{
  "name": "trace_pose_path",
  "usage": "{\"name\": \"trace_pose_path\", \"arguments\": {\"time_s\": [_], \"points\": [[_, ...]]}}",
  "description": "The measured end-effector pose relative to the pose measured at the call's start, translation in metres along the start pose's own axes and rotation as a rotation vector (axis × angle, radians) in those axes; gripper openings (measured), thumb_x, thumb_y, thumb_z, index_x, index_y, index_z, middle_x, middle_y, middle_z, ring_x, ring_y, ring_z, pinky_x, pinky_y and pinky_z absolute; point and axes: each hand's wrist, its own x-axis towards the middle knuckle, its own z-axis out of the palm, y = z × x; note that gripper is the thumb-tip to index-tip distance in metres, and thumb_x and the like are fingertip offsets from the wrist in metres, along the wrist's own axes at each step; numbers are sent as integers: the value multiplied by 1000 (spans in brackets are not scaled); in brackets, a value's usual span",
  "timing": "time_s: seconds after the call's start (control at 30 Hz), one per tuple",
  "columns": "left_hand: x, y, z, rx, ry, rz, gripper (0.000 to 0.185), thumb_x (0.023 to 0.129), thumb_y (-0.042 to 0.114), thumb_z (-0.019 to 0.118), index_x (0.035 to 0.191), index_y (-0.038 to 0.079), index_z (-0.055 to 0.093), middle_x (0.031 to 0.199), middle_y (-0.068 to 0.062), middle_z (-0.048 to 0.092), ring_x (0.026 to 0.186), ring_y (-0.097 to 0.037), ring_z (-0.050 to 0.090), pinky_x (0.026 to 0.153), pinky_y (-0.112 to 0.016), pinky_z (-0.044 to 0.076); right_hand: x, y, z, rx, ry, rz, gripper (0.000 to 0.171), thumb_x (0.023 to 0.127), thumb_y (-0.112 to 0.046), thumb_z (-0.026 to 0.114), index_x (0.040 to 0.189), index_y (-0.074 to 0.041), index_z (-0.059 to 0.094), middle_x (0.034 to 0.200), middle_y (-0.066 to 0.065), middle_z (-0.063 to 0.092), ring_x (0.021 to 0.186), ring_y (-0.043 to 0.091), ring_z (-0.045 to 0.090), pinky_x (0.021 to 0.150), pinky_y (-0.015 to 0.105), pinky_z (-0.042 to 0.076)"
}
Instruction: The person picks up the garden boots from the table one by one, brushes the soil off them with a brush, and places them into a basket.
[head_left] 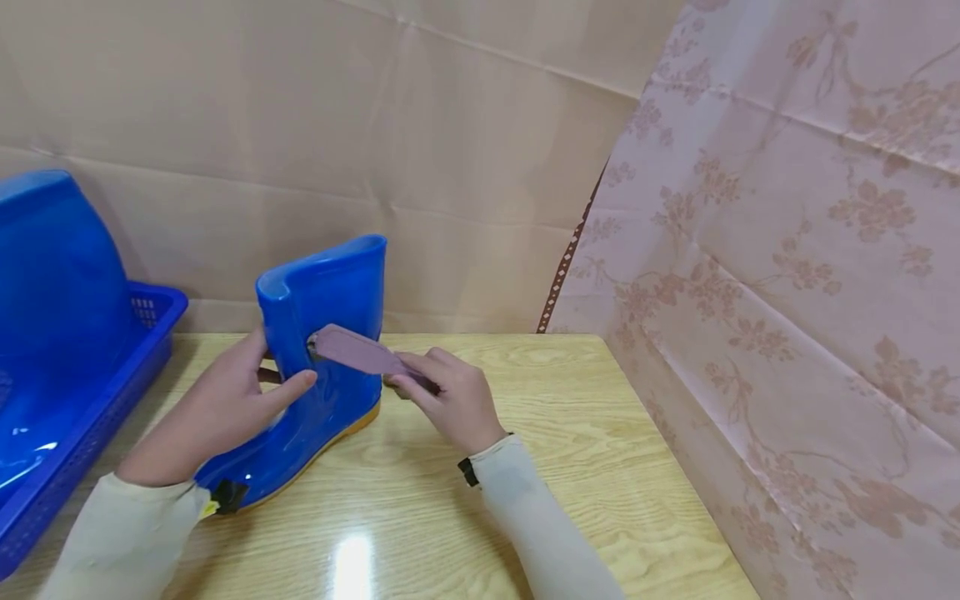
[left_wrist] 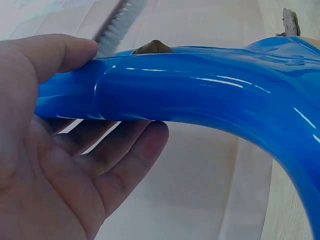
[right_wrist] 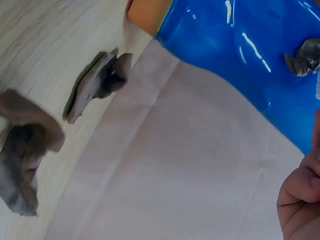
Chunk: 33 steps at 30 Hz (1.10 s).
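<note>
Evidently, blue boot (head_left: 333, 287): upright or nearly so on the left part of the wooden table (head_left: 555, 467), its toe toward the near left.
Left hand (head_left: 236, 404): wrapped partway round the left edge of the shaft, thumb on one face, fingers behind, seemingly bracing it.
Right hand (head_left: 453, 400): fingers closed round the handle of a brush (head_left: 356, 348), which crosses the shaft from the right; whether the bristles touch I cannot tell.
Grey lump (right_wrist: 306, 56): sits on the shaft, by the brush.
Loose clumps (right_wrist: 97, 82): lying on the table near the heel.
Basket (head_left: 178, 302): far left, holding another blue boot (head_left: 60, 250).
Step in hand: brushing the shaft, as I judge it, with dirt left on.
Next move: calls for a firm left hold and bristles pressed flat against the lump, without tipping the boot.
</note>
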Motion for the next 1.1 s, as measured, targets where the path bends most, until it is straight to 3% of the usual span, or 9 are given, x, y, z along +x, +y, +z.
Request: {"name": "trace_pose_path", "arguments": {"time_s": [0.2, 0.33, 0.6, 0.73, 0.93, 1.1], "points": [[1, -2, 1, 5, 5, -7, 77, 105, 40, 61, 162, 6, 22, 149, -29, 50, 119, -52, 62, 89, -65, 56, -1, 10, -4, -46, -12, 1, 22, 95, -20, 78, 115, -10, 79, 84, -2, 69, 64, 5, 51, 53, 13, 37], [0, -1, 1, 5, 2, -10, 77, 104, 40, 61, 163, 7, 22, 149, -28, 50, 118, -51, 63, 89, -65, 57, -1, 10, -6, -19, 19, -17, 21, 94, -17, 78, 114, -8, 78, 83, 0, 69, 64, 5, 52, 54, 12, 40], [-2, 3, 2, 14, -18, 57, 75, 103, 37, 64, 162, 11, 25, 147, -26, 54, 116, -49, 65, 85, -64, 58, 2, -1, -9, 8, 20, -131, 27, 91, -16, 81, 117, -8, 78, 82, -1, 66, 64, 3, 50, 54, 10, 37], [-1, 3, 3, 19, -12, 61, 75, 104, 36, 64, 162, 10, 24, 147, -26, 53, 116, -49, 65, 86, -63, 58, 3, -3, -10, -14, 3, -102, 27, 93, -19, 80, 117, -8, 78, 81, -2, 66, 64, 3, 49, 54, 10, 36], [-1, 0, 3, 26, 16, 8, 79, 105, 39, 61, 164, 8, 18, 151, -29, 48, 119, -53, 62, 87, -65, 57, 1, 4, -7, -23, -42, -28, 25, 93, -18, 80, 116, -9, 79, 83, -2, 67, 65, 4, 50, 55, 12, 38], [-1, 0, 3, 23, 28, -7, 77, 105, 40, 59, 163, 7, 21, 149, -29, 49, 118, -53, 61, 88, -66, 56, -2, 13, -5, -41, -47, -9, 24, 92, -17, 80, 115, -9, 79, 84, -3, 67, 65, 4, 49, 54, 12, 37]]}}
